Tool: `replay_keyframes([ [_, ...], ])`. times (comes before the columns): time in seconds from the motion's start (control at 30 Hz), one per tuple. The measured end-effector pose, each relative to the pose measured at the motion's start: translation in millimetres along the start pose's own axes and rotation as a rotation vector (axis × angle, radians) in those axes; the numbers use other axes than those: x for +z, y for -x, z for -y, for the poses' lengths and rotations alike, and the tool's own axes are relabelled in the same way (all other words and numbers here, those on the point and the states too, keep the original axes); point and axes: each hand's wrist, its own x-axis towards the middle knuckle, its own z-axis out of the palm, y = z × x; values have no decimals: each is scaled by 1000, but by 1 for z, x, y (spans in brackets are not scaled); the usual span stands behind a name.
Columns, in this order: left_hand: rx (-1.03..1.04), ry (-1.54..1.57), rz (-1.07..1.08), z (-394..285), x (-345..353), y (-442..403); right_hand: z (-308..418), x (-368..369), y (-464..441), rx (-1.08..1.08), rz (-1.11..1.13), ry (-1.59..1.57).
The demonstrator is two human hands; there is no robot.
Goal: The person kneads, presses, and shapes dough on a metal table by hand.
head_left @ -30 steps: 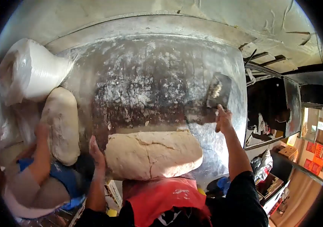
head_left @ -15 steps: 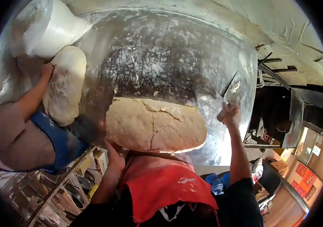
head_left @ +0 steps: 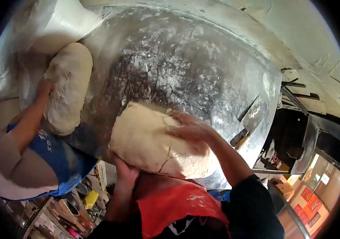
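A large slab of pale dough [head_left: 142, 135] lies on the floured metal table in front of me, with a crack running across its right part. My left hand [head_left: 126, 169] is against its near left edge, its fingers mostly hidden by the dough. Over the top and far side of the slab reaches my right hand [head_left: 188, 126], slightly blurred, with thumb and fingers apart. A bench scraper [head_left: 252, 114] rests flat on the table to the right, away from both hands.
At the left, a co-worker in a blue apron [head_left: 54, 159] has a hand [head_left: 44, 88] on another long dough piece [head_left: 70, 87]. A large plastic-wrapped white bundle [head_left: 68, 24] stands behind it. The floured table [head_left: 170, 67] stretches away ahead. Cluttered shelves [head_left: 54, 211] are at lower left.
My right hand has let go of the scraper, leaving it on the table, and moved left onto the dough. The slab now sits tilted, its right end nearer me.
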Motion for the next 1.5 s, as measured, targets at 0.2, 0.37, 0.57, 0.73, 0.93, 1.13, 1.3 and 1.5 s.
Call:
replay_keyframes([
  [0.2, -91, -308, 245, -17, 151, -82, -48, -5, 65, -168, -563, -1076],
  [0.37, 225, -1021, 663, 59, 250, -180, -73, -2, 78, -4, -899, -1178],
  [0.57, 243, -1109, 739, 46, 236, -201, -68, 6, 64, -75, -985, -1352],
  [0.73, 1090, -1744, 316, -22, 90, -205, -89, 12, 85, 64, -977, -1007],
  [0.93, 1132, -2131, -137, -34, 26, -128, -142, 41, 133, 481, -1405, -514],
  [1.13, 430, -1132, 477, 50, 124, -109, -203, 67, 147, 607, -1522, 70],
  [1.3, 1133, -1739, 666, 66, 171, -60, -203, 61, 147, 844, -1501, -105],
  [1.5, 1213, -1941, 742, 69, 172, -59, -221, 35, 161, 799, -1445, -564],
])
